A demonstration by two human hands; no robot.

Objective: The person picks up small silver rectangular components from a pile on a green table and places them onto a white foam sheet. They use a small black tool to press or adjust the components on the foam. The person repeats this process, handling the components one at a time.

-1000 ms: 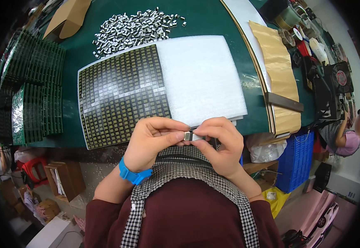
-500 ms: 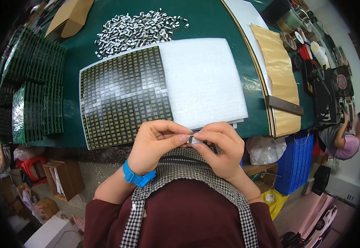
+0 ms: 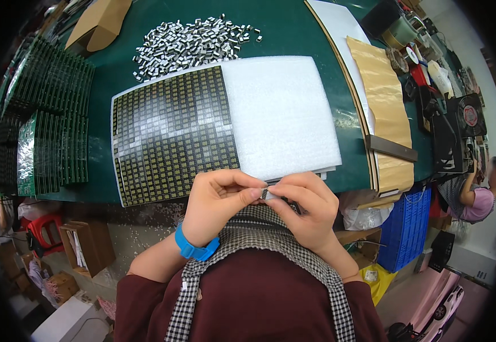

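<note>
**Two pinches drawing closer over a small part (image 3: 266, 194)**

Compared with a second ago, the fingertips are standing nearer one another and less of the small part is showing; a pale body with a dark, striped-looking side is now peeking out. This suggests the work is going on between the fingers, as neither hand is letting go.

Well to the left of the left hand, green circuit boards (image 3: 60, 148) are standing in rows. Ahead of that hand, a dark gridded sheet (image 3: 174, 137) is lying, with a heap of black-and-white parts (image 3: 188, 45) resting beyond it. The left hand (image 3: 211, 202) is curling nearly closed, pinching the left end between thumb and forefinger. The small part is sitting between both hands; whether it is one piece or two, I cannot tell. The right hand (image 3: 310, 205) is gripping the right end likewise. Ahead of it, white foam (image 3: 285, 114) is lying; farther right, brown paper (image 3: 382, 97).
</note>
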